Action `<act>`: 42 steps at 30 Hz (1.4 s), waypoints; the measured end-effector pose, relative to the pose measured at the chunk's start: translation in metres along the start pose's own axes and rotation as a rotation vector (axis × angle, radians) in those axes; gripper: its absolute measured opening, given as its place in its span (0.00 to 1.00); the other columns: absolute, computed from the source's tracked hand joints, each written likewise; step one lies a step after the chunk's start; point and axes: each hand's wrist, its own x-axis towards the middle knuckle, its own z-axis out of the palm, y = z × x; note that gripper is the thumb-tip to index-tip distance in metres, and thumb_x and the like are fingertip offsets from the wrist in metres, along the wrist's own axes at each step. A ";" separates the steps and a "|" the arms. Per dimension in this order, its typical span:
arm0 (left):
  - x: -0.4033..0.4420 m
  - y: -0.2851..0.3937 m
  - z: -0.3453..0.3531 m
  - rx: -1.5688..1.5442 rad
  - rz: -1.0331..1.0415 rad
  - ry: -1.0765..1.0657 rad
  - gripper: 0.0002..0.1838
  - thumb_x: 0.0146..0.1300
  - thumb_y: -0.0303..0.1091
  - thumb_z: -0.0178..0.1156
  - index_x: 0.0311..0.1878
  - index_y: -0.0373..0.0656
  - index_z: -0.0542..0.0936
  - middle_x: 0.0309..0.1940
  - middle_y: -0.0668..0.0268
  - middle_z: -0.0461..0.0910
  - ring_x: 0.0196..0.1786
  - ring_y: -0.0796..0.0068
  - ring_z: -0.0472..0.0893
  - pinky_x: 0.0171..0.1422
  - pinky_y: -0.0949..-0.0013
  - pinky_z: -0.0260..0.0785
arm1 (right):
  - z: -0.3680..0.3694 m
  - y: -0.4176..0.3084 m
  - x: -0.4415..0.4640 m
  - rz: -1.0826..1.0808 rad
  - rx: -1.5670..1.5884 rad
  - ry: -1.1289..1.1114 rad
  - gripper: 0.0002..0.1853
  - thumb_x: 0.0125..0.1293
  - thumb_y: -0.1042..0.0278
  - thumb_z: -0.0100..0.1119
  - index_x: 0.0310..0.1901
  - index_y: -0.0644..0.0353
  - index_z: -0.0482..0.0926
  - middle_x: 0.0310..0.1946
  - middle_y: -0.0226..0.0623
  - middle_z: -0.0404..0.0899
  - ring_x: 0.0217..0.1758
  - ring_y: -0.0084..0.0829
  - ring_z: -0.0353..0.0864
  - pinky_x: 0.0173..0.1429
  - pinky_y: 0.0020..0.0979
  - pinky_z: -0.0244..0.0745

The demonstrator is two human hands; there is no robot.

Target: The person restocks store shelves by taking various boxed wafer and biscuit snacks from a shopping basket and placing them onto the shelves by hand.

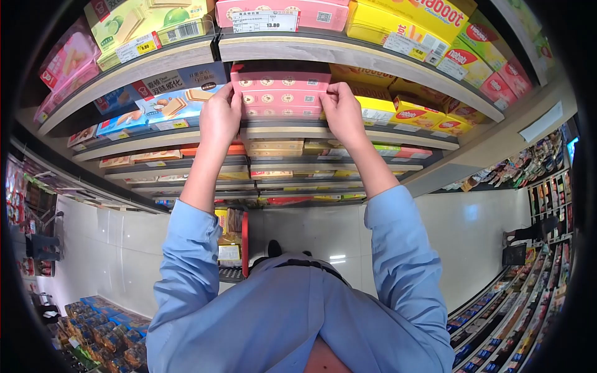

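Note:
Pink boxes [283, 98] with round cream prints stand stacked on a shelf in the upper middle of the view. My left hand [220, 115] presses its fingers against their left end, and my right hand [342, 113] holds the right end with thumb and fingers. Left of them lie blue wafer boxes [177, 107]. Yellow boxes [416, 115] stand to the right of my right hand. Some of my fingertips are hidden at the ends of the pink boxes.
Wooden shelf edges [348, 46] run above and below my hands. A red-edged basket [245, 244] holding packages stands on the floor near my feet. People's legs show at the far left and far right, beside other displays.

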 end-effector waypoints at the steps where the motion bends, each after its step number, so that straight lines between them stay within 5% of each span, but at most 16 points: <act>1: 0.000 0.002 -0.001 0.026 0.013 -0.009 0.16 0.68 0.37 0.61 0.54 0.40 0.84 0.39 0.49 0.87 0.43 0.46 0.86 0.48 0.52 0.78 | -0.001 0.001 -0.001 -0.004 -0.001 0.002 0.14 0.71 0.69 0.61 0.51 0.70 0.76 0.47 0.53 0.84 0.49 0.43 0.87 0.55 0.36 0.81; 7: -0.037 0.008 -0.015 0.173 -0.056 -0.033 0.18 0.69 0.41 0.61 0.54 0.39 0.84 0.40 0.50 0.87 0.45 0.50 0.87 0.51 0.55 0.78 | -0.010 0.010 -0.059 0.011 0.228 0.024 0.18 0.73 0.73 0.55 0.60 0.70 0.72 0.56 0.54 0.79 0.64 0.41 0.81 0.66 0.35 0.76; 10: -0.119 -0.026 0.006 0.034 -0.118 -0.157 0.21 0.68 0.45 0.59 0.57 0.39 0.82 0.46 0.50 0.86 0.50 0.49 0.85 0.55 0.51 0.77 | -0.018 0.042 -0.149 0.163 0.203 -0.150 0.16 0.73 0.71 0.56 0.59 0.67 0.74 0.50 0.46 0.82 0.56 0.34 0.84 0.59 0.32 0.79; 11: -0.165 -0.065 0.030 0.173 -0.030 -0.152 0.26 0.67 0.44 0.61 0.62 0.34 0.77 0.51 0.44 0.83 0.54 0.44 0.82 0.60 0.50 0.75 | -0.024 0.060 -0.186 0.175 0.041 -0.227 0.16 0.73 0.70 0.57 0.58 0.66 0.75 0.48 0.43 0.84 0.52 0.32 0.85 0.56 0.31 0.80; 13: -0.269 -0.110 0.048 0.265 -0.037 -0.241 0.44 0.62 0.47 0.67 0.73 0.27 0.61 0.61 0.32 0.72 0.62 0.35 0.74 0.68 0.49 0.68 | -0.017 0.124 -0.277 0.360 0.331 -0.222 0.15 0.73 0.67 0.59 0.56 0.65 0.76 0.43 0.38 0.85 0.45 0.28 0.85 0.50 0.31 0.80; 15: -0.389 -0.163 0.058 0.503 -0.286 -0.453 0.53 0.61 0.44 0.70 0.78 0.29 0.48 0.67 0.30 0.65 0.65 0.31 0.71 0.71 0.49 0.66 | -0.027 0.171 -0.364 0.597 0.299 -0.318 0.15 0.73 0.65 0.61 0.55 0.64 0.77 0.46 0.35 0.82 0.44 0.25 0.82 0.50 0.29 0.80; 17: -0.445 -0.168 0.042 0.152 -0.776 -0.519 0.29 0.64 0.36 0.64 0.63 0.36 0.65 0.45 0.37 0.81 0.48 0.35 0.82 0.52 0.45 0.75 | -0.035 0.189 -0.433 0.904 0.370 -0.329 0.16 0.72 0.66 0.62 0.56 0.64 0.76 0.46 0.36 0.81 0.43 0.27 0.83 0.48 0.31 0.82; 19: -0.470 -0.178 0.039 0.241 -0.514 -0.443 0.18 0.68 0.29 0.59 0.58 0.35 0.69 0.30 0.49 0.84 0.35 0.53 0.88 0.39 0.53 0.80 | -0.040 0.188 -0.472 1.005 0.405 -0.367 0.16 0.72 0.65 0.61 0.56 0.64 0.76 0.46 0.37 0.81 0.43 0.28 0.84 0.47 0.32 0.83; 20: -0.473 -0.196 0.045 0.154 -0.583 -0.479 0.14 0.69 0.28 0.59 0.54 0.35 0.71 0.30 0.49 0.84 0.36 0.55 0.89 0.39 0.53 0.80 | -0.043 0.186 -0.489 1.055 0.421 -0.382 0.16 0.72 0.65 0.61 0.56 0.64 0.76 0.46 0.37 0.81 0.43 0.28 0.84 0.46 0.32 0.83; 24: -0.466 -0.174 0.051 0.162 -0.649 -0.553 0.13 0.69 0.28 0.59 0.52 0.35 0.68 0.29 0.51 0.83 0.30 0.59 0.87 0.33 0.55 0.78 | -0.034 0.168 -0.494 0.934 0.475 -0.537 0.16 0.72 0.64 0.61 0.55 0.65 0.76 0.41 0.37 0.82 0.39 0.27 0.83 0.43 0.30 0.80; 27: -0.474 -0.166 0.061 0.163 -0.610 -0.574 0.16 0.69 0.30 0.60 0.53 0.35 0.67 0.31 0.49 0.82 0.32 0.53 0.86 0.36 0.52 0.77 | -0.019 0.164 -0.490 0.849 0.487 -0.664 0.18 0.74 0.63 0.60 0.58 0.64 0.75 0.46 0.38 0.81 0.44 0.28 0.84 0.46 0.31 0.82; 29: -0.469 -0.131 0.060 0.208 -0.607 -0.641 0.19 0.70 0.34 0.60 0.55 0.36 0.66 0.37 0.41 0.81 0.44 0.36 0.83 0.46 0.45 0.74 | -0.011 0.160 -0.480 0.829 0.498 -0.660 0.18 0.74 0.63 0.60 0.59 0.64 0.74 0.46 0.38 0.81 0.45 0.28 0.83 0.46 0.31 0.81; 33: -0.475 -0.100 0.071 0.128 -0.550 -0.753 0.21 0.68 0.32 0.55 0.58 0.36 0.61 0.42 0.33 0.78 0.48 0.31 0.80 0.52 0.41 0.72 | 0.017 0.167 -0.477 0.802 0.442 -0.651 0.23 0.74 0.60 0.61 0.64 0.64 0.71 0.49 0.40 0.80 0.49 0.29 0.82 0.48 0.31 0.81; 38: -0.492 -0.070 0.087 -0.197 -0.408 -0.758 0.30 0.68 0.33 0.62 0.68 0.38 0.59 0.48 0.45 0.78 0.50 0.48 0.82 0.52 0.54 0.75 | 0.046 0.157 -0.469 0.717 0.331 -0.553 0.37 0.69 0.54 0.65 0.71 0.67 0.64 0.56 0.53 0.80 0.57 0.39 0.83 0.59 0.38 0.78; 42: -0.491 -0.055 0.084 -0.380 -0.203 -0.883 0.33 0.67 0.35 0.64 0.69 0.38 0.58 0.49 0.47 0.77 0.50 0.54 0.82 0.53 0.57 0.75 | 0.062 0.142 -0.454 0.664 0.264 -0.530 0.37 0.69 0.57 0.63 0.74 0.63 0.59 0.59 0.57 0.78 0.59 0.46 0.82 0.59 0.42 0.78</act>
